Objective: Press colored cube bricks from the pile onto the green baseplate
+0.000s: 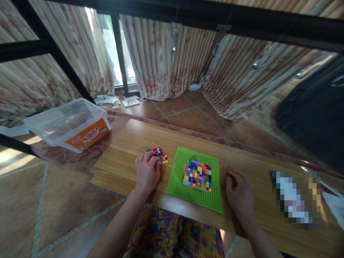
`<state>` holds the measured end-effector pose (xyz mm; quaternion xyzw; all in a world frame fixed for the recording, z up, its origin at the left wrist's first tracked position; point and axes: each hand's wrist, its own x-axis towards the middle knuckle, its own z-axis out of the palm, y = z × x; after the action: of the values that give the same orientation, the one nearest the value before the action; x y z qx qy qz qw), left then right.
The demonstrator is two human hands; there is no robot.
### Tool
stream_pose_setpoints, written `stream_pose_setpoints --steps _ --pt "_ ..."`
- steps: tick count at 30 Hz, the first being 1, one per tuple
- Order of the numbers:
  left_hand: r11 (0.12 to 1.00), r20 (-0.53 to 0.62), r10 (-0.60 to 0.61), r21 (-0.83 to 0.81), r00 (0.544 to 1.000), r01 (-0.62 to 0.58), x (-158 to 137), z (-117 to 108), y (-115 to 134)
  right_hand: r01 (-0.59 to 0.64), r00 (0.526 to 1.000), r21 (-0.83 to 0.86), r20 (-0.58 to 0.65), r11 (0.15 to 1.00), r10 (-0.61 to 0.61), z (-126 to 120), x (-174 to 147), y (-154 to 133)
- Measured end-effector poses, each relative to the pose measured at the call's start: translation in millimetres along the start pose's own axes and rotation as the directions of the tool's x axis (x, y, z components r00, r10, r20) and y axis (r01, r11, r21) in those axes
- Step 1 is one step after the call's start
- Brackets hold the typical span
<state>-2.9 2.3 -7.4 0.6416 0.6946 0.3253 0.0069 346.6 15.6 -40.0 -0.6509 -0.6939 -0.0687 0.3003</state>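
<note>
My left hand [148,170] rests at the near edge of a pile of small, colourful toy building bricks [161,155]. Its fingers are bent and drawn together over the bricks, and whatever lies between the fingertips is hidden. To the right of the pile, a green studded baseplate [176,179] lies flat on the wooden table [118,157]. A raised square block of mixed-colour bricks [198,175] stands on the baseplate. Just beyond the plate's right edge, my right hand [241,191] lies on the tabletop, loosely curled, with a gap between thumb and forefinger and nothing visible in it.
A clear plastic tub [72,122] with an orange label stands on the floor at left. A pixelated object [291,199] lies on the table's right side. Papers [130,103] sit on the tiled floor near the curtains [150,57]. Dark metal bars [161,9] cross the top.
</note>
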Motion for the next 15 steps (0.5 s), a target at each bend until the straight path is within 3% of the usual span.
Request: stream_pose_setpoints --steps 9,15 --pt "0.995 -0.038 0.039 -0.086 0.999 -0.042 0.0 0.1 -1.6 0.012 1.0 -0.002 -0.005 1.0 -0.012 1.1 0.3 0.6" --pt "0.944 -0.084 0.091 -0.311 0.992 -0.113 -5.7 -8.3 7.6 -0.014 1.0 -0.003 -0.005 1.0 0.014 1.3 0.0 -1.3"
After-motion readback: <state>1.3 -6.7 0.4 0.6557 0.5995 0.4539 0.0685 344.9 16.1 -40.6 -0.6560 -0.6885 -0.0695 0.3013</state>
